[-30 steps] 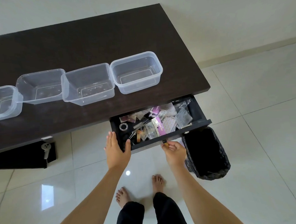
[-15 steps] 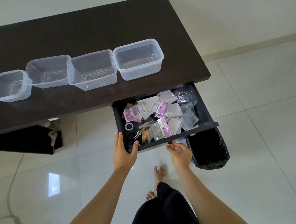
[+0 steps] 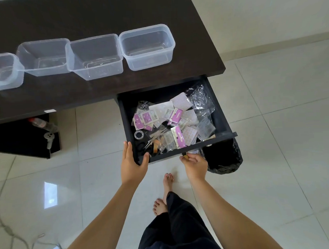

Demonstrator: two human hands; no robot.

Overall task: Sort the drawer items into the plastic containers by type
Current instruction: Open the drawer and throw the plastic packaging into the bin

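A black drawer (image 3: 218,115) stands pulled out from under the dark desk (image 3: 81,19). It holds a jumble of purple-and-white packets (image 3: 175,115), clear plastic bags (image 3: 201,99), a tape roll (image 3: 139,134), scissors and tweezers. My left hand (image 3: 132,162) grips the drawer's front left corner. My right hand (image 3: 195,163) is closed on the small knob (image 3: 184,156) at the drawer front. Several clear plastic containers sit in a row on the desk, the rightmost (image 3: 148,46) nearest the drawer, then another (image 3: 95,58) and a third (image 3: 43,57).
A black-lined waste bin (image 3: 224,158) stands on the floor right under the drawer's right end. A low dark shelf (image 3: 20,142) with a bottle and a white object lies under the desk at left. A cable trails on the tiled floor at lower left. My bare feet are below the drawer.
The drawer has slid farther out toward me, showing more of its contents. Both hands kept their hold on the drawer front and moved back with it.
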